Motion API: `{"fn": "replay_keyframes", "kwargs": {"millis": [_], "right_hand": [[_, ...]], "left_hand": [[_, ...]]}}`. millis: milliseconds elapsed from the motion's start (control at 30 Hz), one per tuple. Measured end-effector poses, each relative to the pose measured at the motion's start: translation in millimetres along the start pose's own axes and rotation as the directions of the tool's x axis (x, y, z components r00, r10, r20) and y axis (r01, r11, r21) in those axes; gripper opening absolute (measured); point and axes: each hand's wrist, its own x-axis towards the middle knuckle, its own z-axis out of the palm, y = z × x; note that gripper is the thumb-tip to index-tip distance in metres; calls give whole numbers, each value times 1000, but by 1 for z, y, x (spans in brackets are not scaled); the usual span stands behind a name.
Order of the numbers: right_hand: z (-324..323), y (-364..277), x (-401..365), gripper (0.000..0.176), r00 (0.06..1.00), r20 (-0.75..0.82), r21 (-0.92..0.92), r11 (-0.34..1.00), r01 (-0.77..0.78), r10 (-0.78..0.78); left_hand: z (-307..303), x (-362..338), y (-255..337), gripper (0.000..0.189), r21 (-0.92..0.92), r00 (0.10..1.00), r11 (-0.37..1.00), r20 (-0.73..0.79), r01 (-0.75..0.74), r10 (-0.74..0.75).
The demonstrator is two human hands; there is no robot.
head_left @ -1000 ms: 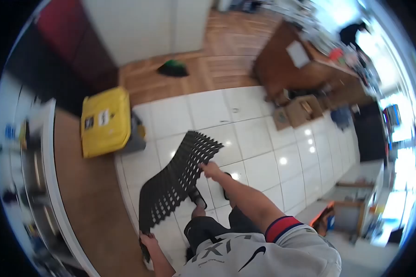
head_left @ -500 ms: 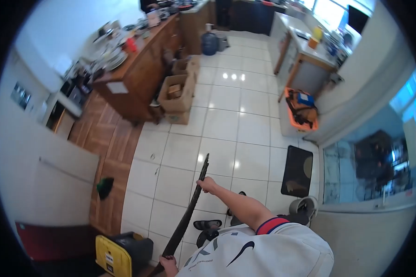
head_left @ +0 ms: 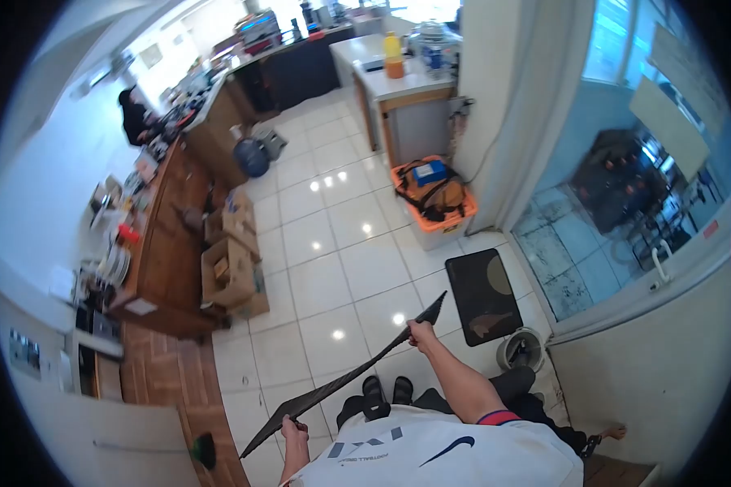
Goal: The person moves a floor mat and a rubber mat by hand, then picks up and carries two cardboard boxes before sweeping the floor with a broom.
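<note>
Down by the body, the left hand (head_left: 294,428) is closed around the near end of a black rubber mat (head_left: 345,377). The mat runs edge-on above the floor tiles to the right hand (head_left: 421,331), clenched near its far corner. Beyond that hand lie a dark doormat (head_left: 483,296) and an orange basket (head_left: 432,199).

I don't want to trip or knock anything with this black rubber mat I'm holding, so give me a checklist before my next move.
1. Right hand gripping the black perforated rubber mat at its upper end: ok.
2. Left hand gripping its lower end: ok.
3. Held mat apart from the brown cardboard boxes: ok.
4. Held mat apart from the orange-rimmed crate: ok.
5. Dark rectangular doormat lying flat: ok.
6. White tiled floor dry: cannot tell.
</note>
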Motion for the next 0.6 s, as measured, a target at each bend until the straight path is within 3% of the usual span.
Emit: {"fn": "replay_keyframes", "kwargs": {"millis": [67,233,367,433,500,567,600], "right_hand": [[-43,-18,12,18,996,-89,137,990,39,-27],[-144,-71,30,20,948,-318,148,988,50,0],[-205,-109,75,25,862,-507,333,921,201,-4],[-244,-119,90,29,862,-506,456,841,291,-25],[-276,-132,84,31,843,-538,487,819,303,8],[-307,-172,72,27,759,-650,323,894,310,-28],[-327,-173,81,25,724,-690,352,864,359,-20]], "left_hand": [[51,-12,-6,26,91,996,996,85,13,-21],[202,-67,-26,27,301,969,952,248,-59,-19],[308,-97,-63,30,379,934,918,356,-117,-28],[350,-114,-82,30,504,893,856,431,-117,-132],[386,-122,-106,30,512,843,839,522,-183,-134],[431,-160,-125,26,597,841,787,497,-154,-213],[451,-173,-138,25,624,837,761,503,-178,-217]]}}
